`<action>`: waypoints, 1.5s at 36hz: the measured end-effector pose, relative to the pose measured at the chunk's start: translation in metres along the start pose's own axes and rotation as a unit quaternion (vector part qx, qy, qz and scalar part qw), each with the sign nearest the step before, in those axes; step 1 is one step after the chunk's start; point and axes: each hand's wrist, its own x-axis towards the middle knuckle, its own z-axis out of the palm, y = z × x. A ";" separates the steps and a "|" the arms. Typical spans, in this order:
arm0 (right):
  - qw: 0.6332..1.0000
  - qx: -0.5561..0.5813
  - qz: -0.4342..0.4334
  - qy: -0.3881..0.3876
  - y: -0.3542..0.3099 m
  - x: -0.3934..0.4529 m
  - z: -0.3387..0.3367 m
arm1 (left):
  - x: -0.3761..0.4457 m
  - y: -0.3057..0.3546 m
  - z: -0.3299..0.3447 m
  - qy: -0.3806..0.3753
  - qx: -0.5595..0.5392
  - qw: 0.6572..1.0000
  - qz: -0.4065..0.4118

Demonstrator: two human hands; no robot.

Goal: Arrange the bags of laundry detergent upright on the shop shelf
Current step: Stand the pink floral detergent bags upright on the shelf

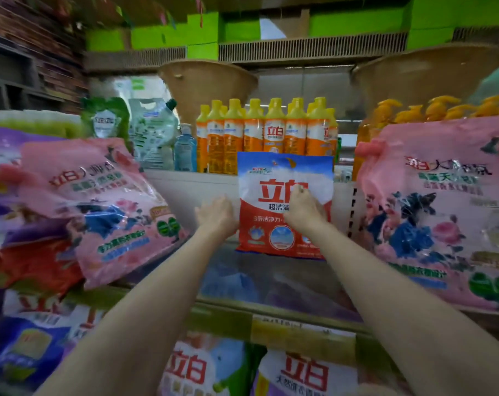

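A shop shelf (271, 278) full of soap things fills the view. In the middle, a red, white and blue laundry detergent bag (282, 178) stands upright near the back of the shelf. The left hand (215, 214) holds the bag's left edge, fingers curled round it. The right hand (304, 208) rests on the front of the bag with fingers bent, pinching the front. A pink bag (100, 201) leans over on the left, and another pink bag (442, 207) stands on the right. Orange bottles with yellow caps (267, 132) stand in a row behind.
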 end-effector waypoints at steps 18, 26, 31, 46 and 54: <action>0.963 0.075 -0.220 -0.140 -0.165 -0.038 0.054 | -0.069 -0.153 -0.087 0.135 0.081 0.973 -0.169; 0.965 0.061 -0.219 -0.133 -0.173 -0.047 0.061 | -0.063 -0.160 -0.073 0.117 -0.142 0.930 -0.317; 0.962 0.068 -0.220 -0.145 -0.162 -0.052 0.057 | -0.060 -0.161 -0.058 0.094 -0.375 0.848 -0.362; 0.961 0.097 -0.159 -0.206 -0.145 -0.057 0.031 | -0.060 -0.153 -0.043 0.175 -0.423 0.823 -0.335; 0.945 0.228 -0.045 -0.230 -0.129 -0.074 0.012 | -0.066 -0.147 -0.073 0.179 -0.475 0.822 -0.259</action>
